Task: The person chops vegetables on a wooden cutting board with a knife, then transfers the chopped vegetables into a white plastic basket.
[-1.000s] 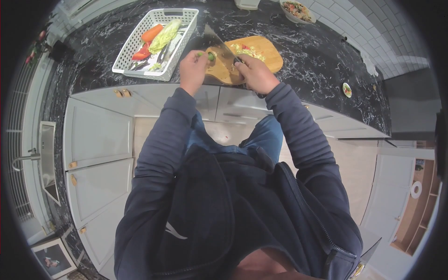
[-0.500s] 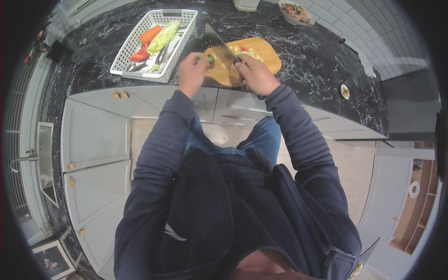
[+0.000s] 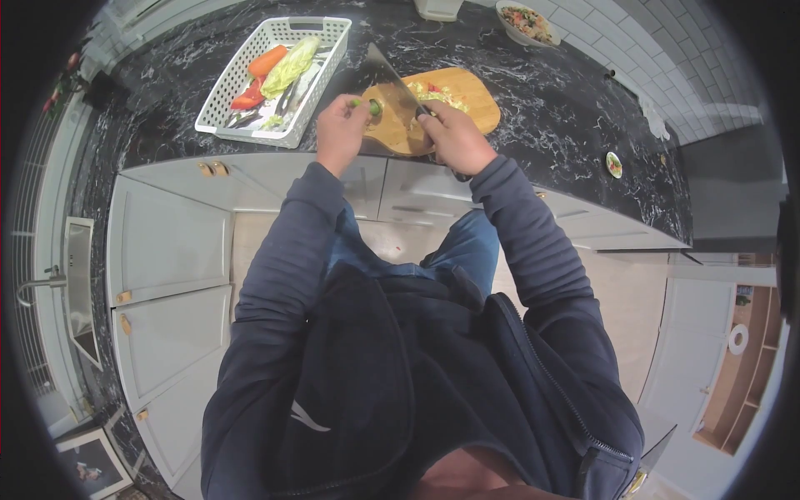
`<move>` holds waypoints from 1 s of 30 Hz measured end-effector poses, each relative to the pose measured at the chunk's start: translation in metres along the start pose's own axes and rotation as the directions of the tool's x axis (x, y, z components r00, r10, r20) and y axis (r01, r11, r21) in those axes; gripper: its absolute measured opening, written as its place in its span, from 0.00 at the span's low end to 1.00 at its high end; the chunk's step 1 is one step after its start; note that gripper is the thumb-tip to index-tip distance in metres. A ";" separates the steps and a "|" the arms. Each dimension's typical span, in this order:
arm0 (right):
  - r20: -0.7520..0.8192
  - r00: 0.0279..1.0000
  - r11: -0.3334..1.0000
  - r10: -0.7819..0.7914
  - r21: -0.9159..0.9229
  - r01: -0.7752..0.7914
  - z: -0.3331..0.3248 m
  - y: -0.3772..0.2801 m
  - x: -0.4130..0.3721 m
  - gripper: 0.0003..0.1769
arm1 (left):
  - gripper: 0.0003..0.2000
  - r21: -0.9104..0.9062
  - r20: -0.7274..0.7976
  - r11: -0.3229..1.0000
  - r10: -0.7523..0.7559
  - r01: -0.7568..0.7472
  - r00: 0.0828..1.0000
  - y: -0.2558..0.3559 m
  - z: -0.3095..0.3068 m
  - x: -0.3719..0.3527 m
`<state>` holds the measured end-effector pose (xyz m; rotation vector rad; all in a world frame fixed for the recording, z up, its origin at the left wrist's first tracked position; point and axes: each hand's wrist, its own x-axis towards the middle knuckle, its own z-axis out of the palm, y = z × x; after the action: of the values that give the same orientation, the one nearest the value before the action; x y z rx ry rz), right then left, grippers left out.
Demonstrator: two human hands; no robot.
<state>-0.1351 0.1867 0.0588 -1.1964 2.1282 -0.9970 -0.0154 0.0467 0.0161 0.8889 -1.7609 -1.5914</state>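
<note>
My right hand [image 3: 456, 139] grips the dark handle of a broad knife [image 3: 390, 82], whose blade points up and to the left over the wooden cutting board [image 3: 479, 98]. At the board's left end my left hand [image 3: 342, 129] is closed on a small green vegetable [image 3: 374, 107], close to the blade. Chopped pale green and red pieces [image 3: 437, 93] lie on the board behind the knife. How much of the green vegetable is inside my fingers is hidden.
A white perforated basket [image 3: 215, 98] with a carrot [image 3: 267, 61], leafy lettuce [image 3: 289, 68] and red pieces stands left of the board. A bowl of mixed food [image 3: 528, 25] is at the back right. A small dish [image 3: 614, 165] sits on the right of the dark counter [image 3: 550, 108].
The whole view has shifted very slightly. Both hands, the knife and the green vegetable hold nearly the same places.
</note>
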 end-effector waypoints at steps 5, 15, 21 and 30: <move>0.001 1.000 0.999 -0.002 -0.037 0.002 -0.003 0.002 0.000 0.16 | 0.08 0.024 0.001 1.000 -0.002 0.002 1.000 0.004 0.002 -0.001; -0.020 1.000 0.999 -0.007 -0.034 0.006 -0.002 0.003 -0.004 0.20 | 0.08 0.025 0.003 1.000 0.008 -0.008 1.000 0.000 0.002 0.001; 0.051 0.985 0.980 0.164 0.105 -0.168 -0.023 -0.019 -0.014 0.20 | 0.08 0.009 0.017 1.000 0.010 -0.010 1.000 -0.004 0.001 0.001; -0.027 0.999 0.999 -0.016 -0.041 0.015 -0.016 0.010 -0.011 0.19 | 0.09 0.052 0.019 0.998 0.024 -0.025 1.000 -0.004 0.001 0.000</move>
<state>-0.1464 0.2051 0.0612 -1.2272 2.1731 -0.9869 -0.0155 0.0468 0.0120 0.8762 -1.8269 -1.5496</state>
